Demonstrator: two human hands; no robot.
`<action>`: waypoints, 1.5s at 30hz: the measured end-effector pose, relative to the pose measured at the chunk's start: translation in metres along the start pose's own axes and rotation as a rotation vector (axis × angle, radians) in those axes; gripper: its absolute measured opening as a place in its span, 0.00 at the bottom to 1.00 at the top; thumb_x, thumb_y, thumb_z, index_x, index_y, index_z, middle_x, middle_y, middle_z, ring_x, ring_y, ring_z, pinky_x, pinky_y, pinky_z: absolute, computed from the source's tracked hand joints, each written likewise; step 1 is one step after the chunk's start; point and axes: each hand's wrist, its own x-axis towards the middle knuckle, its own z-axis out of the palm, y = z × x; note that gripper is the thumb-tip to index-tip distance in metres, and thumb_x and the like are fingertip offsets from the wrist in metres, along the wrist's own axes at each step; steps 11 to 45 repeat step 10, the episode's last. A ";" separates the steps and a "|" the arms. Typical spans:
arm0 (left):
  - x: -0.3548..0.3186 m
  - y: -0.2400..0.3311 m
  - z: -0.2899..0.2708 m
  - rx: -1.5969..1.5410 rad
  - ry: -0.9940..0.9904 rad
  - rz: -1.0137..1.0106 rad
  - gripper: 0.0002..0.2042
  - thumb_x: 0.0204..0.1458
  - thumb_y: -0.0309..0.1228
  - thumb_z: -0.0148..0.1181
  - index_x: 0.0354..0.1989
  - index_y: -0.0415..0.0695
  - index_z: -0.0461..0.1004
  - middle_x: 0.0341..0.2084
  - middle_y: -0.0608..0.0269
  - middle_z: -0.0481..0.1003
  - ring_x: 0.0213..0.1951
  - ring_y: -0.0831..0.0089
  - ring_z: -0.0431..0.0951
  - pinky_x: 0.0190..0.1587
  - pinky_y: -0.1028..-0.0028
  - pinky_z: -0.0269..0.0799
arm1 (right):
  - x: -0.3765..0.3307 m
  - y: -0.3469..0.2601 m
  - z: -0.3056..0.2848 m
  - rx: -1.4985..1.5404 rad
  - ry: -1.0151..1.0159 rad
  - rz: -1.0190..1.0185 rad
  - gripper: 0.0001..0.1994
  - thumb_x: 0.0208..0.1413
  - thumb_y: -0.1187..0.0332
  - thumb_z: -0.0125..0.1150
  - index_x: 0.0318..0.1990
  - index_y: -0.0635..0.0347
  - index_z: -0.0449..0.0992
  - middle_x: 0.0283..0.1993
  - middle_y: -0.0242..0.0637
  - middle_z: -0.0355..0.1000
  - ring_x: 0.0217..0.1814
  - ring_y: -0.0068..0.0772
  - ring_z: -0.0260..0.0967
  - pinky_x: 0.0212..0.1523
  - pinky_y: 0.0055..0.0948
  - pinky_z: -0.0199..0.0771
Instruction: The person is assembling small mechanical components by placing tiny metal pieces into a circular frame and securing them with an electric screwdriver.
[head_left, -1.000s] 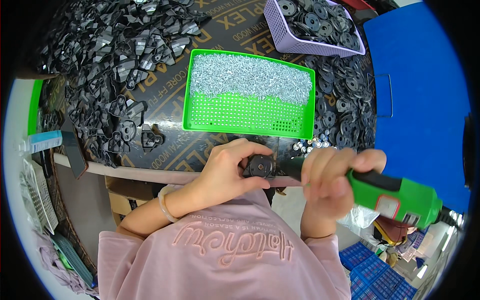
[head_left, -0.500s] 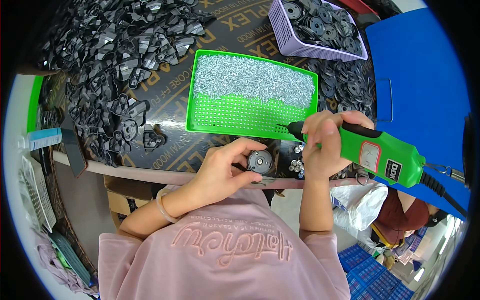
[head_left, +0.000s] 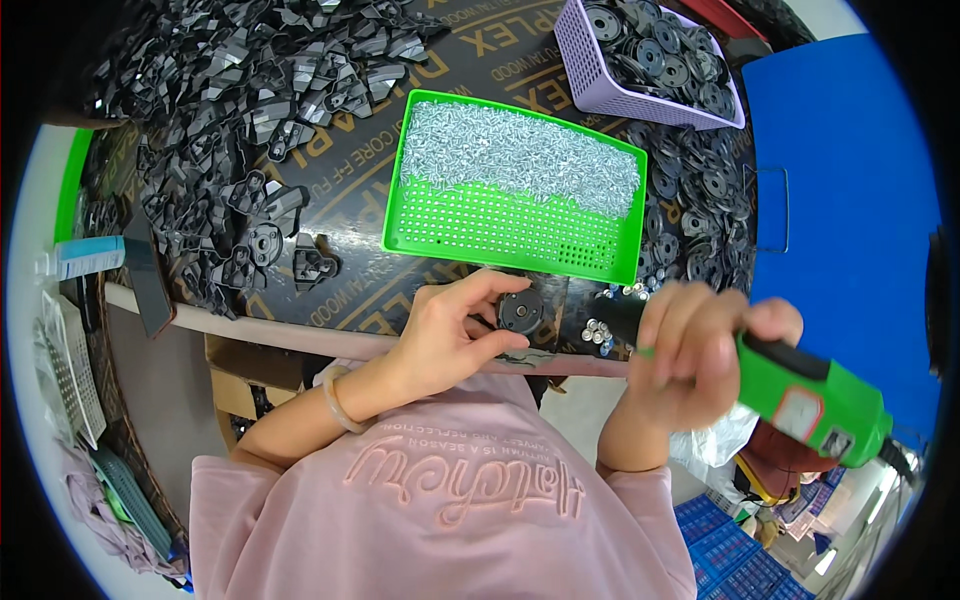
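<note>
Between thumb and fingers of my left hand [head_left: 450, 325] is a round black disc [head_left: 521, 312] with a hole or fitting at its centre, held at the table's near edge. My right hand [head_left: 695, 350], blurred by motion, is wrapped round a green and black electric screwdriver [head_left: 815, 400], to the right of the disc and apart from it. The screwdriver's tip is smeared against the dark table. Beyond my hands lies a green perforated tray [head_left: 500, 225], its far part covered with small silver screws [head_left: 520, 155]. Several small round metal parts [head_left: 597, 335] sit between my hands.
Angular black plastic parts [head_left: 270, 80] are heaped at the far left. A lilac basket [head_left: 577, 75] of black discs stands at the far right, with more loose discs [head_left: 705, 190] before it. A blue panel [head_left: 850, 150] borders the right side; a blue-white container [head_left: 90, 258] is at left.
My right hand has moved the screwdriver right and toward me, away from the tray's near edge. My left hand keeps the disc in nearly the same place. The whole view has shifted slightly.
</note>
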 end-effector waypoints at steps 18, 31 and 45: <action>0.000 0.005 -0.001 0.055 -0.040 -0.023 0.24 0.44 0.18 0.72 0.53 0.39 0.74 0.24 0.63 0.76 0.26 0.81 0.78 0.28 0.80 0.78 | -0.024 0.000 0.002 0.085 -0.316 0.111 0.23 0.52 0.86 0.60 0.52 0.58 0.61 0.26 0.42 0.70 0.21 0.37 0.67 0.27 0.40 0.72; 0.000 0.005 -0.001 0.055 -0.040 -0.023 0.24 0.44 0.18 0.72 0.53 0.39 0.74 0.24 0.63 0.76 0.26 0.81 0.78 0.28 0.80 0.78 | -0.024 0.000 0.002 0.085 -0.316 0.111 0.23 0.52 0.86 0.60 0.52 0.58 0.61 0.26 0.42 0.70 0.21 0.37 0.67 0.27 0.40 0.72; 0.000 0.005 -0.001 0.055 -0.040 -0.023 0.24 0.44 0.18 0.72 0.53 0.39 0.74 0.24 0.63 0.76 0.26 0.81 0.78 0.28 0.80 0.78 | -0.024 0.000 0.002 0.085 -0.316 0.111 0.23 0.52 0.86 0.60 0.52 0.58 0.61 0.26 0.42 0.70 0.21 0.37 0.67 0.27 0.40 0.72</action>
